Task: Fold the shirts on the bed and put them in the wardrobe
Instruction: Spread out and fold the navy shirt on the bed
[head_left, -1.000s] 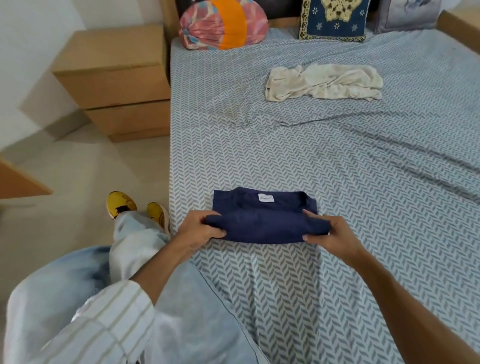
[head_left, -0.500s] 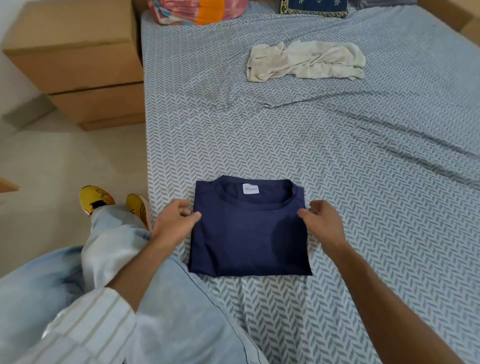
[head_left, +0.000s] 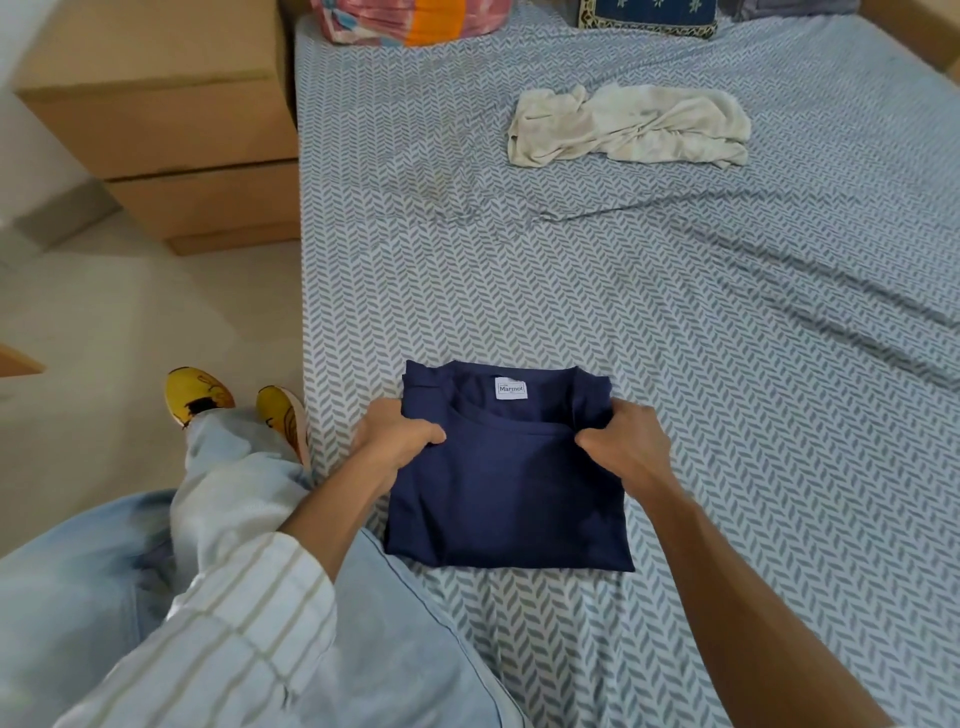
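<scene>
head view: a navy shirt (head_left: 511, 483) lies folded into a neat rectangle on the near part of the bed (head_left: 727, 322), close to the bed's left edge, collar toward the far side with a small white label (head_left: 511, 389) showing inside the neckline. the left hand (head_left: 397, 434) grasps the shirt's left edge near the shoulder, fingers curled over the cloth and thumb tucked at the fold. the right hand (head_left: 626, 441) grasps the right shoulder area the same way, fingers bunched into the fabric just beside the collar. both hands sit on the far half of the folded shirt; the near half lies flat on the sheet.

farther up the bed, to the right of centre, a cream shirt (head_left: 631, 127) lies crumpled and unfolded, well apart from the navy one. at the far end rest a pink and orange pillow (head_left: 415, 18) and a dark blue cushion (head_left: 649, 15). left of the bed stands a wooden bedside cabinet (head_left: 161, 124) on a pale floor. the person's legs in light blue trousers (head_left: 223, 493) hang over the bed's left edge, with yellow shoes (head_left: 200, 395) near the floor, and a striped sleeve (head_left: 223, 639) covers the left arm.
</scene>
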